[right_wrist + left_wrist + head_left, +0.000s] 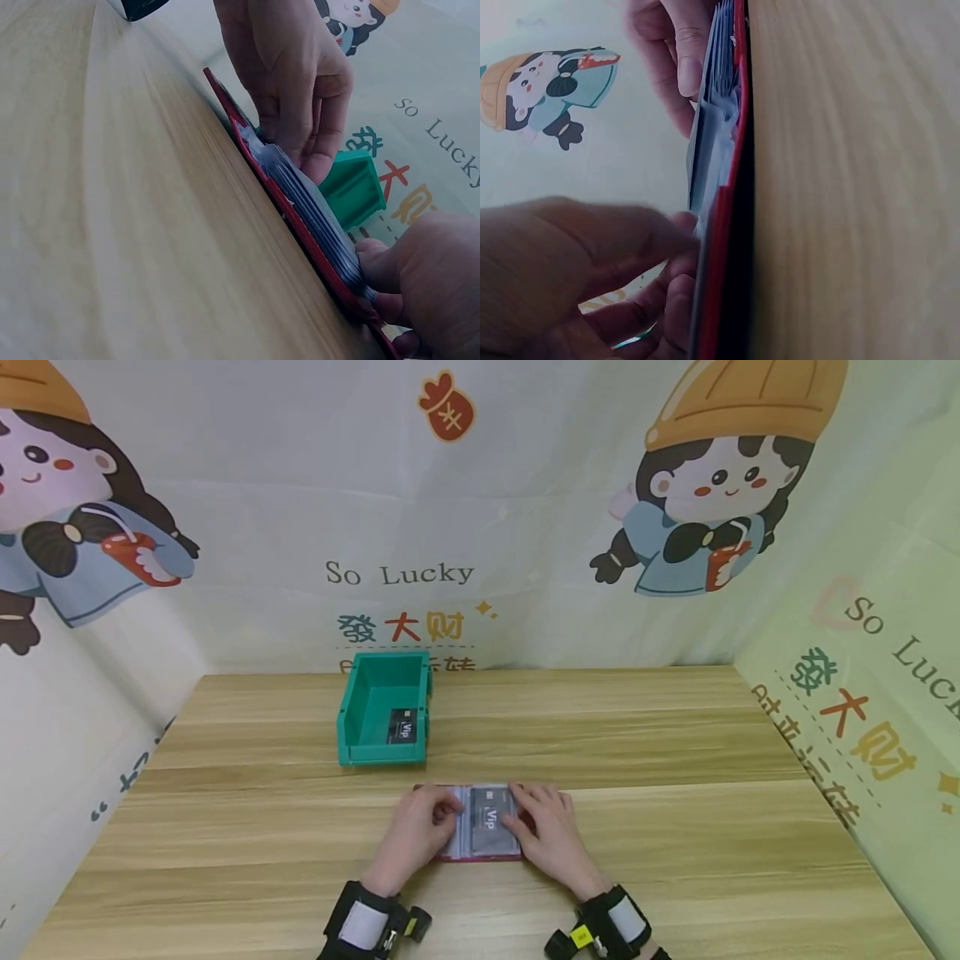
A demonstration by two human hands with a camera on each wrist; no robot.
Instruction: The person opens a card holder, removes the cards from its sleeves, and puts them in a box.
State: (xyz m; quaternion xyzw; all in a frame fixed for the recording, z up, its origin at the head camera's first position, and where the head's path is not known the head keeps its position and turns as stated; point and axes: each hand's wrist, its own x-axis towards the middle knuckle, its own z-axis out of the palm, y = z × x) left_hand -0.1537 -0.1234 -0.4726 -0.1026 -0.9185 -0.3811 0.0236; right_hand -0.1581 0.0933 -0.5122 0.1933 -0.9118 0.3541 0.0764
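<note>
A red-covered card holder lies open on the table, its clear sleeves fanned in a stack on the right half. Under the top sleeve shows a dark grey VIP card. My left hand is at the holder's left half, fingers curled, thumb and fingertips together at the sleeves by the fold; what they pinch is partly hidden. My right hand holds the right side, its thumb on top of the sleeve stack and its fingers along the outer edge.
Behind the holder, to the left, stands a green open-front bin with a black VIP card inside. Printed cloth walls off the back and sides of the wooden table.
</note>
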